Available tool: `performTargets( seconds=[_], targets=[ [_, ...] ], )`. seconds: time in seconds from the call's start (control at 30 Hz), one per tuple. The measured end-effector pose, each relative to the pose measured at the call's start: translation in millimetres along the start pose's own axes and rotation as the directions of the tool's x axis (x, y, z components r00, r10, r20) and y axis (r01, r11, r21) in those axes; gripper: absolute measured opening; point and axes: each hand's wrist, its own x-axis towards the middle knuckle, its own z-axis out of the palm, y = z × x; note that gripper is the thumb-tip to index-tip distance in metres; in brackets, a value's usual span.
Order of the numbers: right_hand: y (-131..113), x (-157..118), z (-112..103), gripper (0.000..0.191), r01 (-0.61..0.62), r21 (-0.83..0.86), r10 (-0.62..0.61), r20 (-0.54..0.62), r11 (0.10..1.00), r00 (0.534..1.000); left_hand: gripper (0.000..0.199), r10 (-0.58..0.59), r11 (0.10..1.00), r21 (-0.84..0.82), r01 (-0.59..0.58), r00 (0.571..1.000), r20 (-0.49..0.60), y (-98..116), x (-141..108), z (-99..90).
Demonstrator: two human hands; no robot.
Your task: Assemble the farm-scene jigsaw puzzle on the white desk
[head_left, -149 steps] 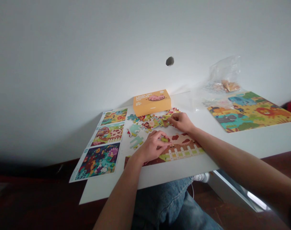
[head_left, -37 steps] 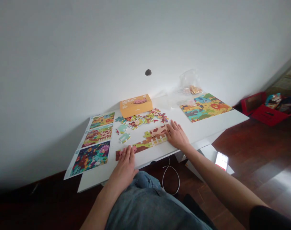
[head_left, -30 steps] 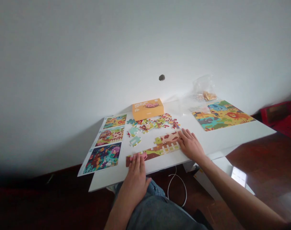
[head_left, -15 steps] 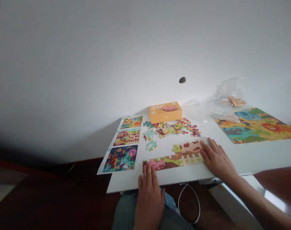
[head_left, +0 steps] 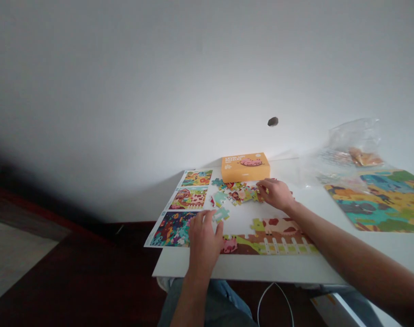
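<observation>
My left hand (head_left: pixel 205 238) hovers over the left end of the joined jigsaw strip (head_left: pixel 249 245), fingers apart and holding nothing. Near its fingertips lies a loose pale teal puzzle piece (head_left: pixel 221 215). My right hand (head_left: pixel 276 193) reaches over the right part of a pile of loose puzzle pieces (head_left: pixel 239 193). Its fingers are bent, with thumb and index apart, and no piece shows between them. The strip shows a pink pig, a white fence and a brown-spotted cow; my right forearm crosses above its right end.
A picture sheet (head_left: pixel 189 198) with three printed scenes lies at the left. Behind the pile stands an orange puzzle box (head_left: pixel 245 168). On the right are an animal puzzle (head_left: pixel 380 200) and clear plastic bags (head_left: pixel 356 141). The white table's front edge (head_left: pixel 261 277) runs above my legs.
My right hand has left the right end of the strip and moved up and left to the pile. My left hand has lifted off the strip and spread its fingers. The view has shifted slightly.
</observation>
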Motion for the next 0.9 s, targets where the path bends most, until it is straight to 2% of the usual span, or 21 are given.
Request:
performTargets(
  seconds=[0.1, 0.2, 0.27, 0.4, 0.53, 0.6, 0.67, 0.73, 0.8, 0.83, 0.9],
  targets=[
    [-4.1, -8.8, 8.2, 0.027, 0.036, 0.006, -0.036, 0.008, 0.999, 0.999, 0.039, -0.074, 0.994, 0.093, 0.065, 0.992, 0.101, 6.8, 51.9, 7.1],
    [-0.9, -16.2, 3.5, 0.026, 0.023, 0.028, -0.023, 0.014, 0.999, 1.0, 0.048, -0.218, 0.963, 0.196, 0.183, 0.96, 0.175, 6.6, 82.9, 27.2],
    [3.8, -18.5, -1.5, 0.024, -0.022, 0.037, 0.022, 0.0, 0.999, 1.0, 0.048, -0.276, 0.947, 0.221, 0.233, 0.942, 0.193, 3.2, 89.9, 41.2],
    [12.4, -21.2, -7.5, 0.023, -0.074, 0.06, 0.074, -0.007, 0.995, 0.997, 0.047, -0.263, 0.955, 0.189, 0.228, 0.947, 0.187, -6.4, 85.0, 58.3],
    [12.5, -21.6, -8.1, 0.026, -0.063, 0.071, 0.061, 0.031, 0.995, 0.998, 0.055, -0.222, 0.973, 0.099, 0.211, 0.968, 0.115, -12.6, 76.5, 63.2],
    [9.2, -21.3, -5.1, 0.032, 0.042, 0.082, -0.047, 0.059, 0.996, 0.997, 0.053, -0.189, 0.98, 0.068, 0.186, 0.981, 0.051, -10.9, 72.8, 64.0],
    [4.7, -21.4, 1.2, 0.043, 0.177, 0.078, -0.184, 0.105, 0.981, 0.977, 0.047, -0.117, 0.991, 0.063, 0.115, 0.993, 0.022, -5.3, 68.9, 64.0],
    [-0.2, -21.8, 9.6, 0.049, 0.261, 0.066, -0.269, 0.176, 0.963, 0.947, 0.04, 0.02, 0.999, 0.045, -0.023, 0.998, 0.062, 2.3, 64.6, 63.6],
    [-4.5, -21.6, 17.2, 0.049, 0.278, 0.06, -0.285, 0.241, 0.959, 0.928, 0.037, 0.162, 0.987, -0.008, -0.163, 0.975, 0.15, 9.3, 60.6, 63.4],
    [-6.0, -21.1, 19.9, 0.047, 0.273, 0.062, -0.279, 0.256, 0.96, 0.925, 0.038, 0.208, 0.978, -0.039, -0.204, 0.96, 0.189, 11.7, 59.1, 63.6],
    [-7.5, -19.1, 22.6, 0.041, 0.253, 0.069, -0.262, 0.246, 0.965, 0.933, 0.039, 0.228, 0.973, -0.082, -0.215, 0.947, 0.225, 13.5, 57.1, 63.9]
  ],
)
